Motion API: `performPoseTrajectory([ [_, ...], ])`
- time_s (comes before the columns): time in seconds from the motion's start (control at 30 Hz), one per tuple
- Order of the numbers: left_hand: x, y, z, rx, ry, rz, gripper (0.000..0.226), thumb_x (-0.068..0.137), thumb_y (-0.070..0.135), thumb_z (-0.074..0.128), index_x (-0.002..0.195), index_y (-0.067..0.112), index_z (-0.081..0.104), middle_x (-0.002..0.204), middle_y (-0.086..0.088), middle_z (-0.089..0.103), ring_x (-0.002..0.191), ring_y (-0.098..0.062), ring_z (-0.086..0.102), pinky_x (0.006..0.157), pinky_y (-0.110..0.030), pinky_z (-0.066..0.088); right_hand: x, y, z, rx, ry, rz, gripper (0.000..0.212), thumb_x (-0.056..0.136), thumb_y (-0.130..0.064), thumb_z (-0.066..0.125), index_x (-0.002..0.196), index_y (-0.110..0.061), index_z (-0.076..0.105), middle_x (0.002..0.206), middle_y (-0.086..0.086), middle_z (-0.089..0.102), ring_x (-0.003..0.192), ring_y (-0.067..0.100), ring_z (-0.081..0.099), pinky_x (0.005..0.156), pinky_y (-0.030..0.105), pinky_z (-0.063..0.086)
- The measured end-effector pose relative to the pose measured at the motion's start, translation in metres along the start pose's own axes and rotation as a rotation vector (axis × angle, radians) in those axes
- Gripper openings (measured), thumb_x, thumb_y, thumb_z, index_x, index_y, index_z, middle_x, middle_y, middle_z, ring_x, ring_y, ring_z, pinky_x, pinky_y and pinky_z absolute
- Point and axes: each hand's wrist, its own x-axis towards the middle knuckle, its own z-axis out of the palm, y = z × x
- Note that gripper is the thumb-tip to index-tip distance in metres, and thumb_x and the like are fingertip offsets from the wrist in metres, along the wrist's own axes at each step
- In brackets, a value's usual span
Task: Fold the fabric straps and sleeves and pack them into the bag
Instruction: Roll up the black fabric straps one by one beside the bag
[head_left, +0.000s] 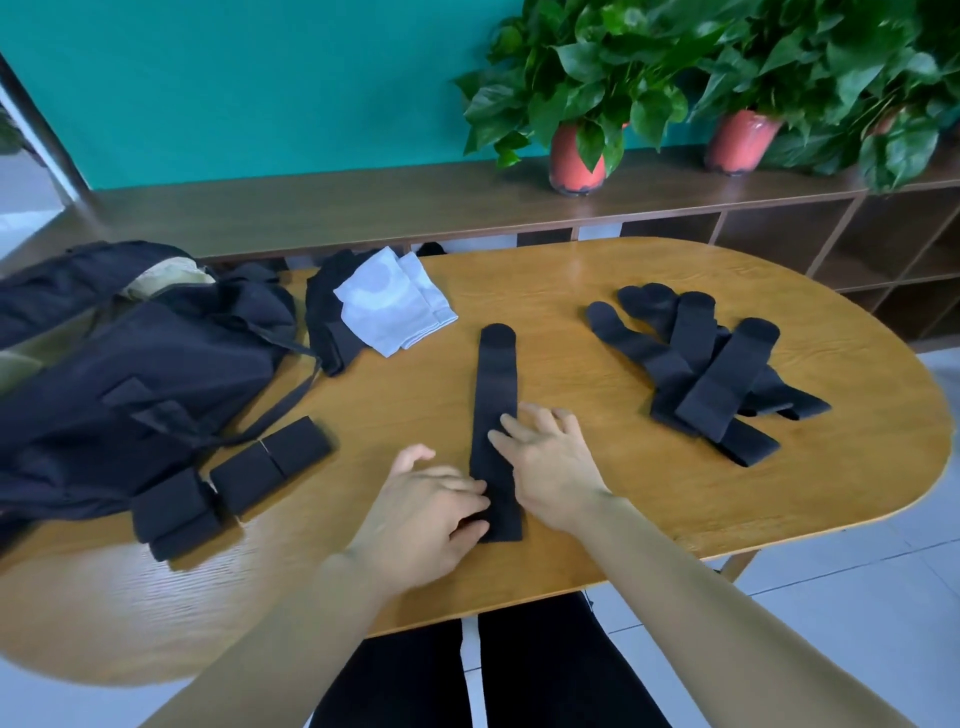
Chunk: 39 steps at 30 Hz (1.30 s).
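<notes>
Centre frame: left hand (431, 501) and right hand (545, 457), fingers spread, press the strap (496, 374) flat on the counter (571, 270); a clean fold likely needs its near end brought over squarely.

The long strap (496, 395) in the middle is plain black, as are the pile of straps (717, 374) at the right and the folded straps (270, 462) at the near left. The bag (130, 364) is black with a pale olive lining (166, 278). One sleeve (395, 301) is pale grey-white. The surface (571, 291) is honey-brown with wood grain. The far wall (260, 78) is teal, the shelf (363, 208) dark brown, the pots (574, 161) orange-red under green leaves (587, 57), and the floor (857, 597) pale grey tile.
</notes>
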Motion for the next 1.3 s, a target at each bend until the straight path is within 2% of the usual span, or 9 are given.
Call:
performPoseTrajectory([
  [0.13, -0.004, -0.002, 0.002, -0.027, 0.028, 0.013, 0.037, 0.084, 0.050, 0.044, 0.093, 0.033, 0.076, 0.105, 0.017, 0.071, 0.100, 0.000, 0.063, 0.104, -0.038, 0.020, 0.026, 0.004, -0.005, -0.071, -0.053, 0.035, 0.049, 0.090, -0.016, 0.045, 0.138, -0.022, 0.038, 0.145, -0.002, 0.037, 0.141, 0.027, 0.012, 0.111, 0.045, 0.016],
  [0.4, -0.009, 0.000, 0.004, -0.006, 0.039, -0.006, 0.036, 0.086, 0.049, 0.043, 0.086, 0.035, 0.076, 0.103, 0.020, 0.071, 0.102, 0.002, 0.062, 0.110, -0.036, 0.015, 0.062, 0.012, -0.006, -0.171, -0.176, 0.105, 0.064, 0.092, -0.015, 0.044, 0.150, -0.026, 0.018, 0.154, 0.003, 0.023, 0.143, 0.029, 0.008, 0.112, 0.047, 0.015],
  [0.63, -0.014, 0.001, -0.004, 0.034, 0.012, 0.013, 0.033, 0.087, 0.047, 0.045, 0.085, 0.035, 0.076, 0.096, 0.022, 0.071, 0.099, 0.007, 0.060, 0.113, -0.037, 0.013, 0.076, 0.003, -0.004, -0.130, -0.174, 0.079, 0.065, 0.090, -0.012, 0.046, 0.149, -0.027, 0.020, 0.154, 0.004, 0.023, 0.143, 0.030, 0.007, 0.113, 0.048, 0.016],
  [0.87, -0.011, 0.000, -0.009, 0.029, -0.004, -0.013, 0.034, 0.089, 0.046, 0.043, 0.082, 0.035, 0.075, 0.094, 0.023, 0.071, 0.097, 0.007, 0.060, 0.115, -0.037, 0.002, 0.078, 0.002, -0.005, -0.105, -0.143, 0.051, 0.063, 0.089, -0.010, 0.046, 0.147, -0.027, 0.025, 0.153, 0.003, 0.026, 0.143, 0.030, 0.007, 0.112, 0.046, 0.017],
  [0.97, -0.012, 0.001, -0.012, -0.086, 0.096, -0.069, 0.031, 0.088, 0.040, 0.044, 0.093, 0.035, 0.074, 0.103, 0.021, 0.070, 0.103, 0.005, 0.059, 0.113, -0.041, 0.009, 0.067, 0.006, -0.014, -0.039, -0.089, 0.037, 0.070, 0.089, -0.007, 0.045, 0.150, -0.027, 0.018, 0.157, 0.002, 0.016, 0.144, 0.028, 0.001, 0.113, 0.044, 0.014],
  [1.03, -0.015, 0.003, -0.015, -0.158, 0.121, -0.118, 0.037, 0.084, 0.034, 0.042, 0.107, 0.034, 0.071, 0.115, 0.020, 0.066, 0.113, 0.006, 0.053, 0.113, -0.039, 0.008, 0.052, 0.009, -0.022, 0.012, -0.003, 0.012, 0.070, 0.089, -0.005, 0.046, 0.150, -0.026, 0.020, 0.157, 0.001, 0.018, 0.144, 0.026, 0.001, 0.112, 0.041, 0.014],
  [1.17, -0.021, 0.009, -0.022, -0.212, -0.026, -0.164, 0.059, 0.075, 0.027, 0.047, 0.134, 0.032, 0.053, 0.128, 0.019, 0.058, 0.124, 0.005, 0.043, 0.113, -0.029, -0.005, 0.003, 0.007, -0.026, 0.284, 0.228, -0.035, 0.067, 0.081, 0.010, 0.045, 0.142, -0.018, 0.042, 0.141, 0.002, 0.049, 0.141, 0.023, 0.019, 0.104, 0.038, 0.023],
  [1.23, -0.022, 0.013, -0.023, -0.203, -0.095, -0.188, 0.069, 0.074, 0.030, 0.050, 0.142, 0.035, 0.040, 0.131, 0.021, 0.053, 0.125, 0.008, 0.039, 0.112, -0.026, -0.009, -0.024, 0.001, -0.021, 0.434, 0.239, -0.032, 0.072, 0.076, 0.014, 0.045, 0.139, -0.018, 0.047, 0.127, -0.002, 0.060, 0.138, 0.018, 0.026, 0.100, 0.036, 0.027],
  [1.3, -0.021, 0.016, -0.020, -0.210, -0.115, -0.207, 0.074, 0.074, 0.032, 0.053, 0.145, 0.035, 0.033, 0.132, 0.023, 0.051, 0.126, 0.008, 0.038, 0.112, -0.026, -0.009, -0.046, -0.005, -0.012, 0.481, 0.175, -0.044, 0.077, 0.074, 0.011, 0.047, 0.143, -0.022, 0.041, 0.125, -0.008, 0.060, 0.138, 0.012, 0.022, 0.101, 0.032, 0.025],
])
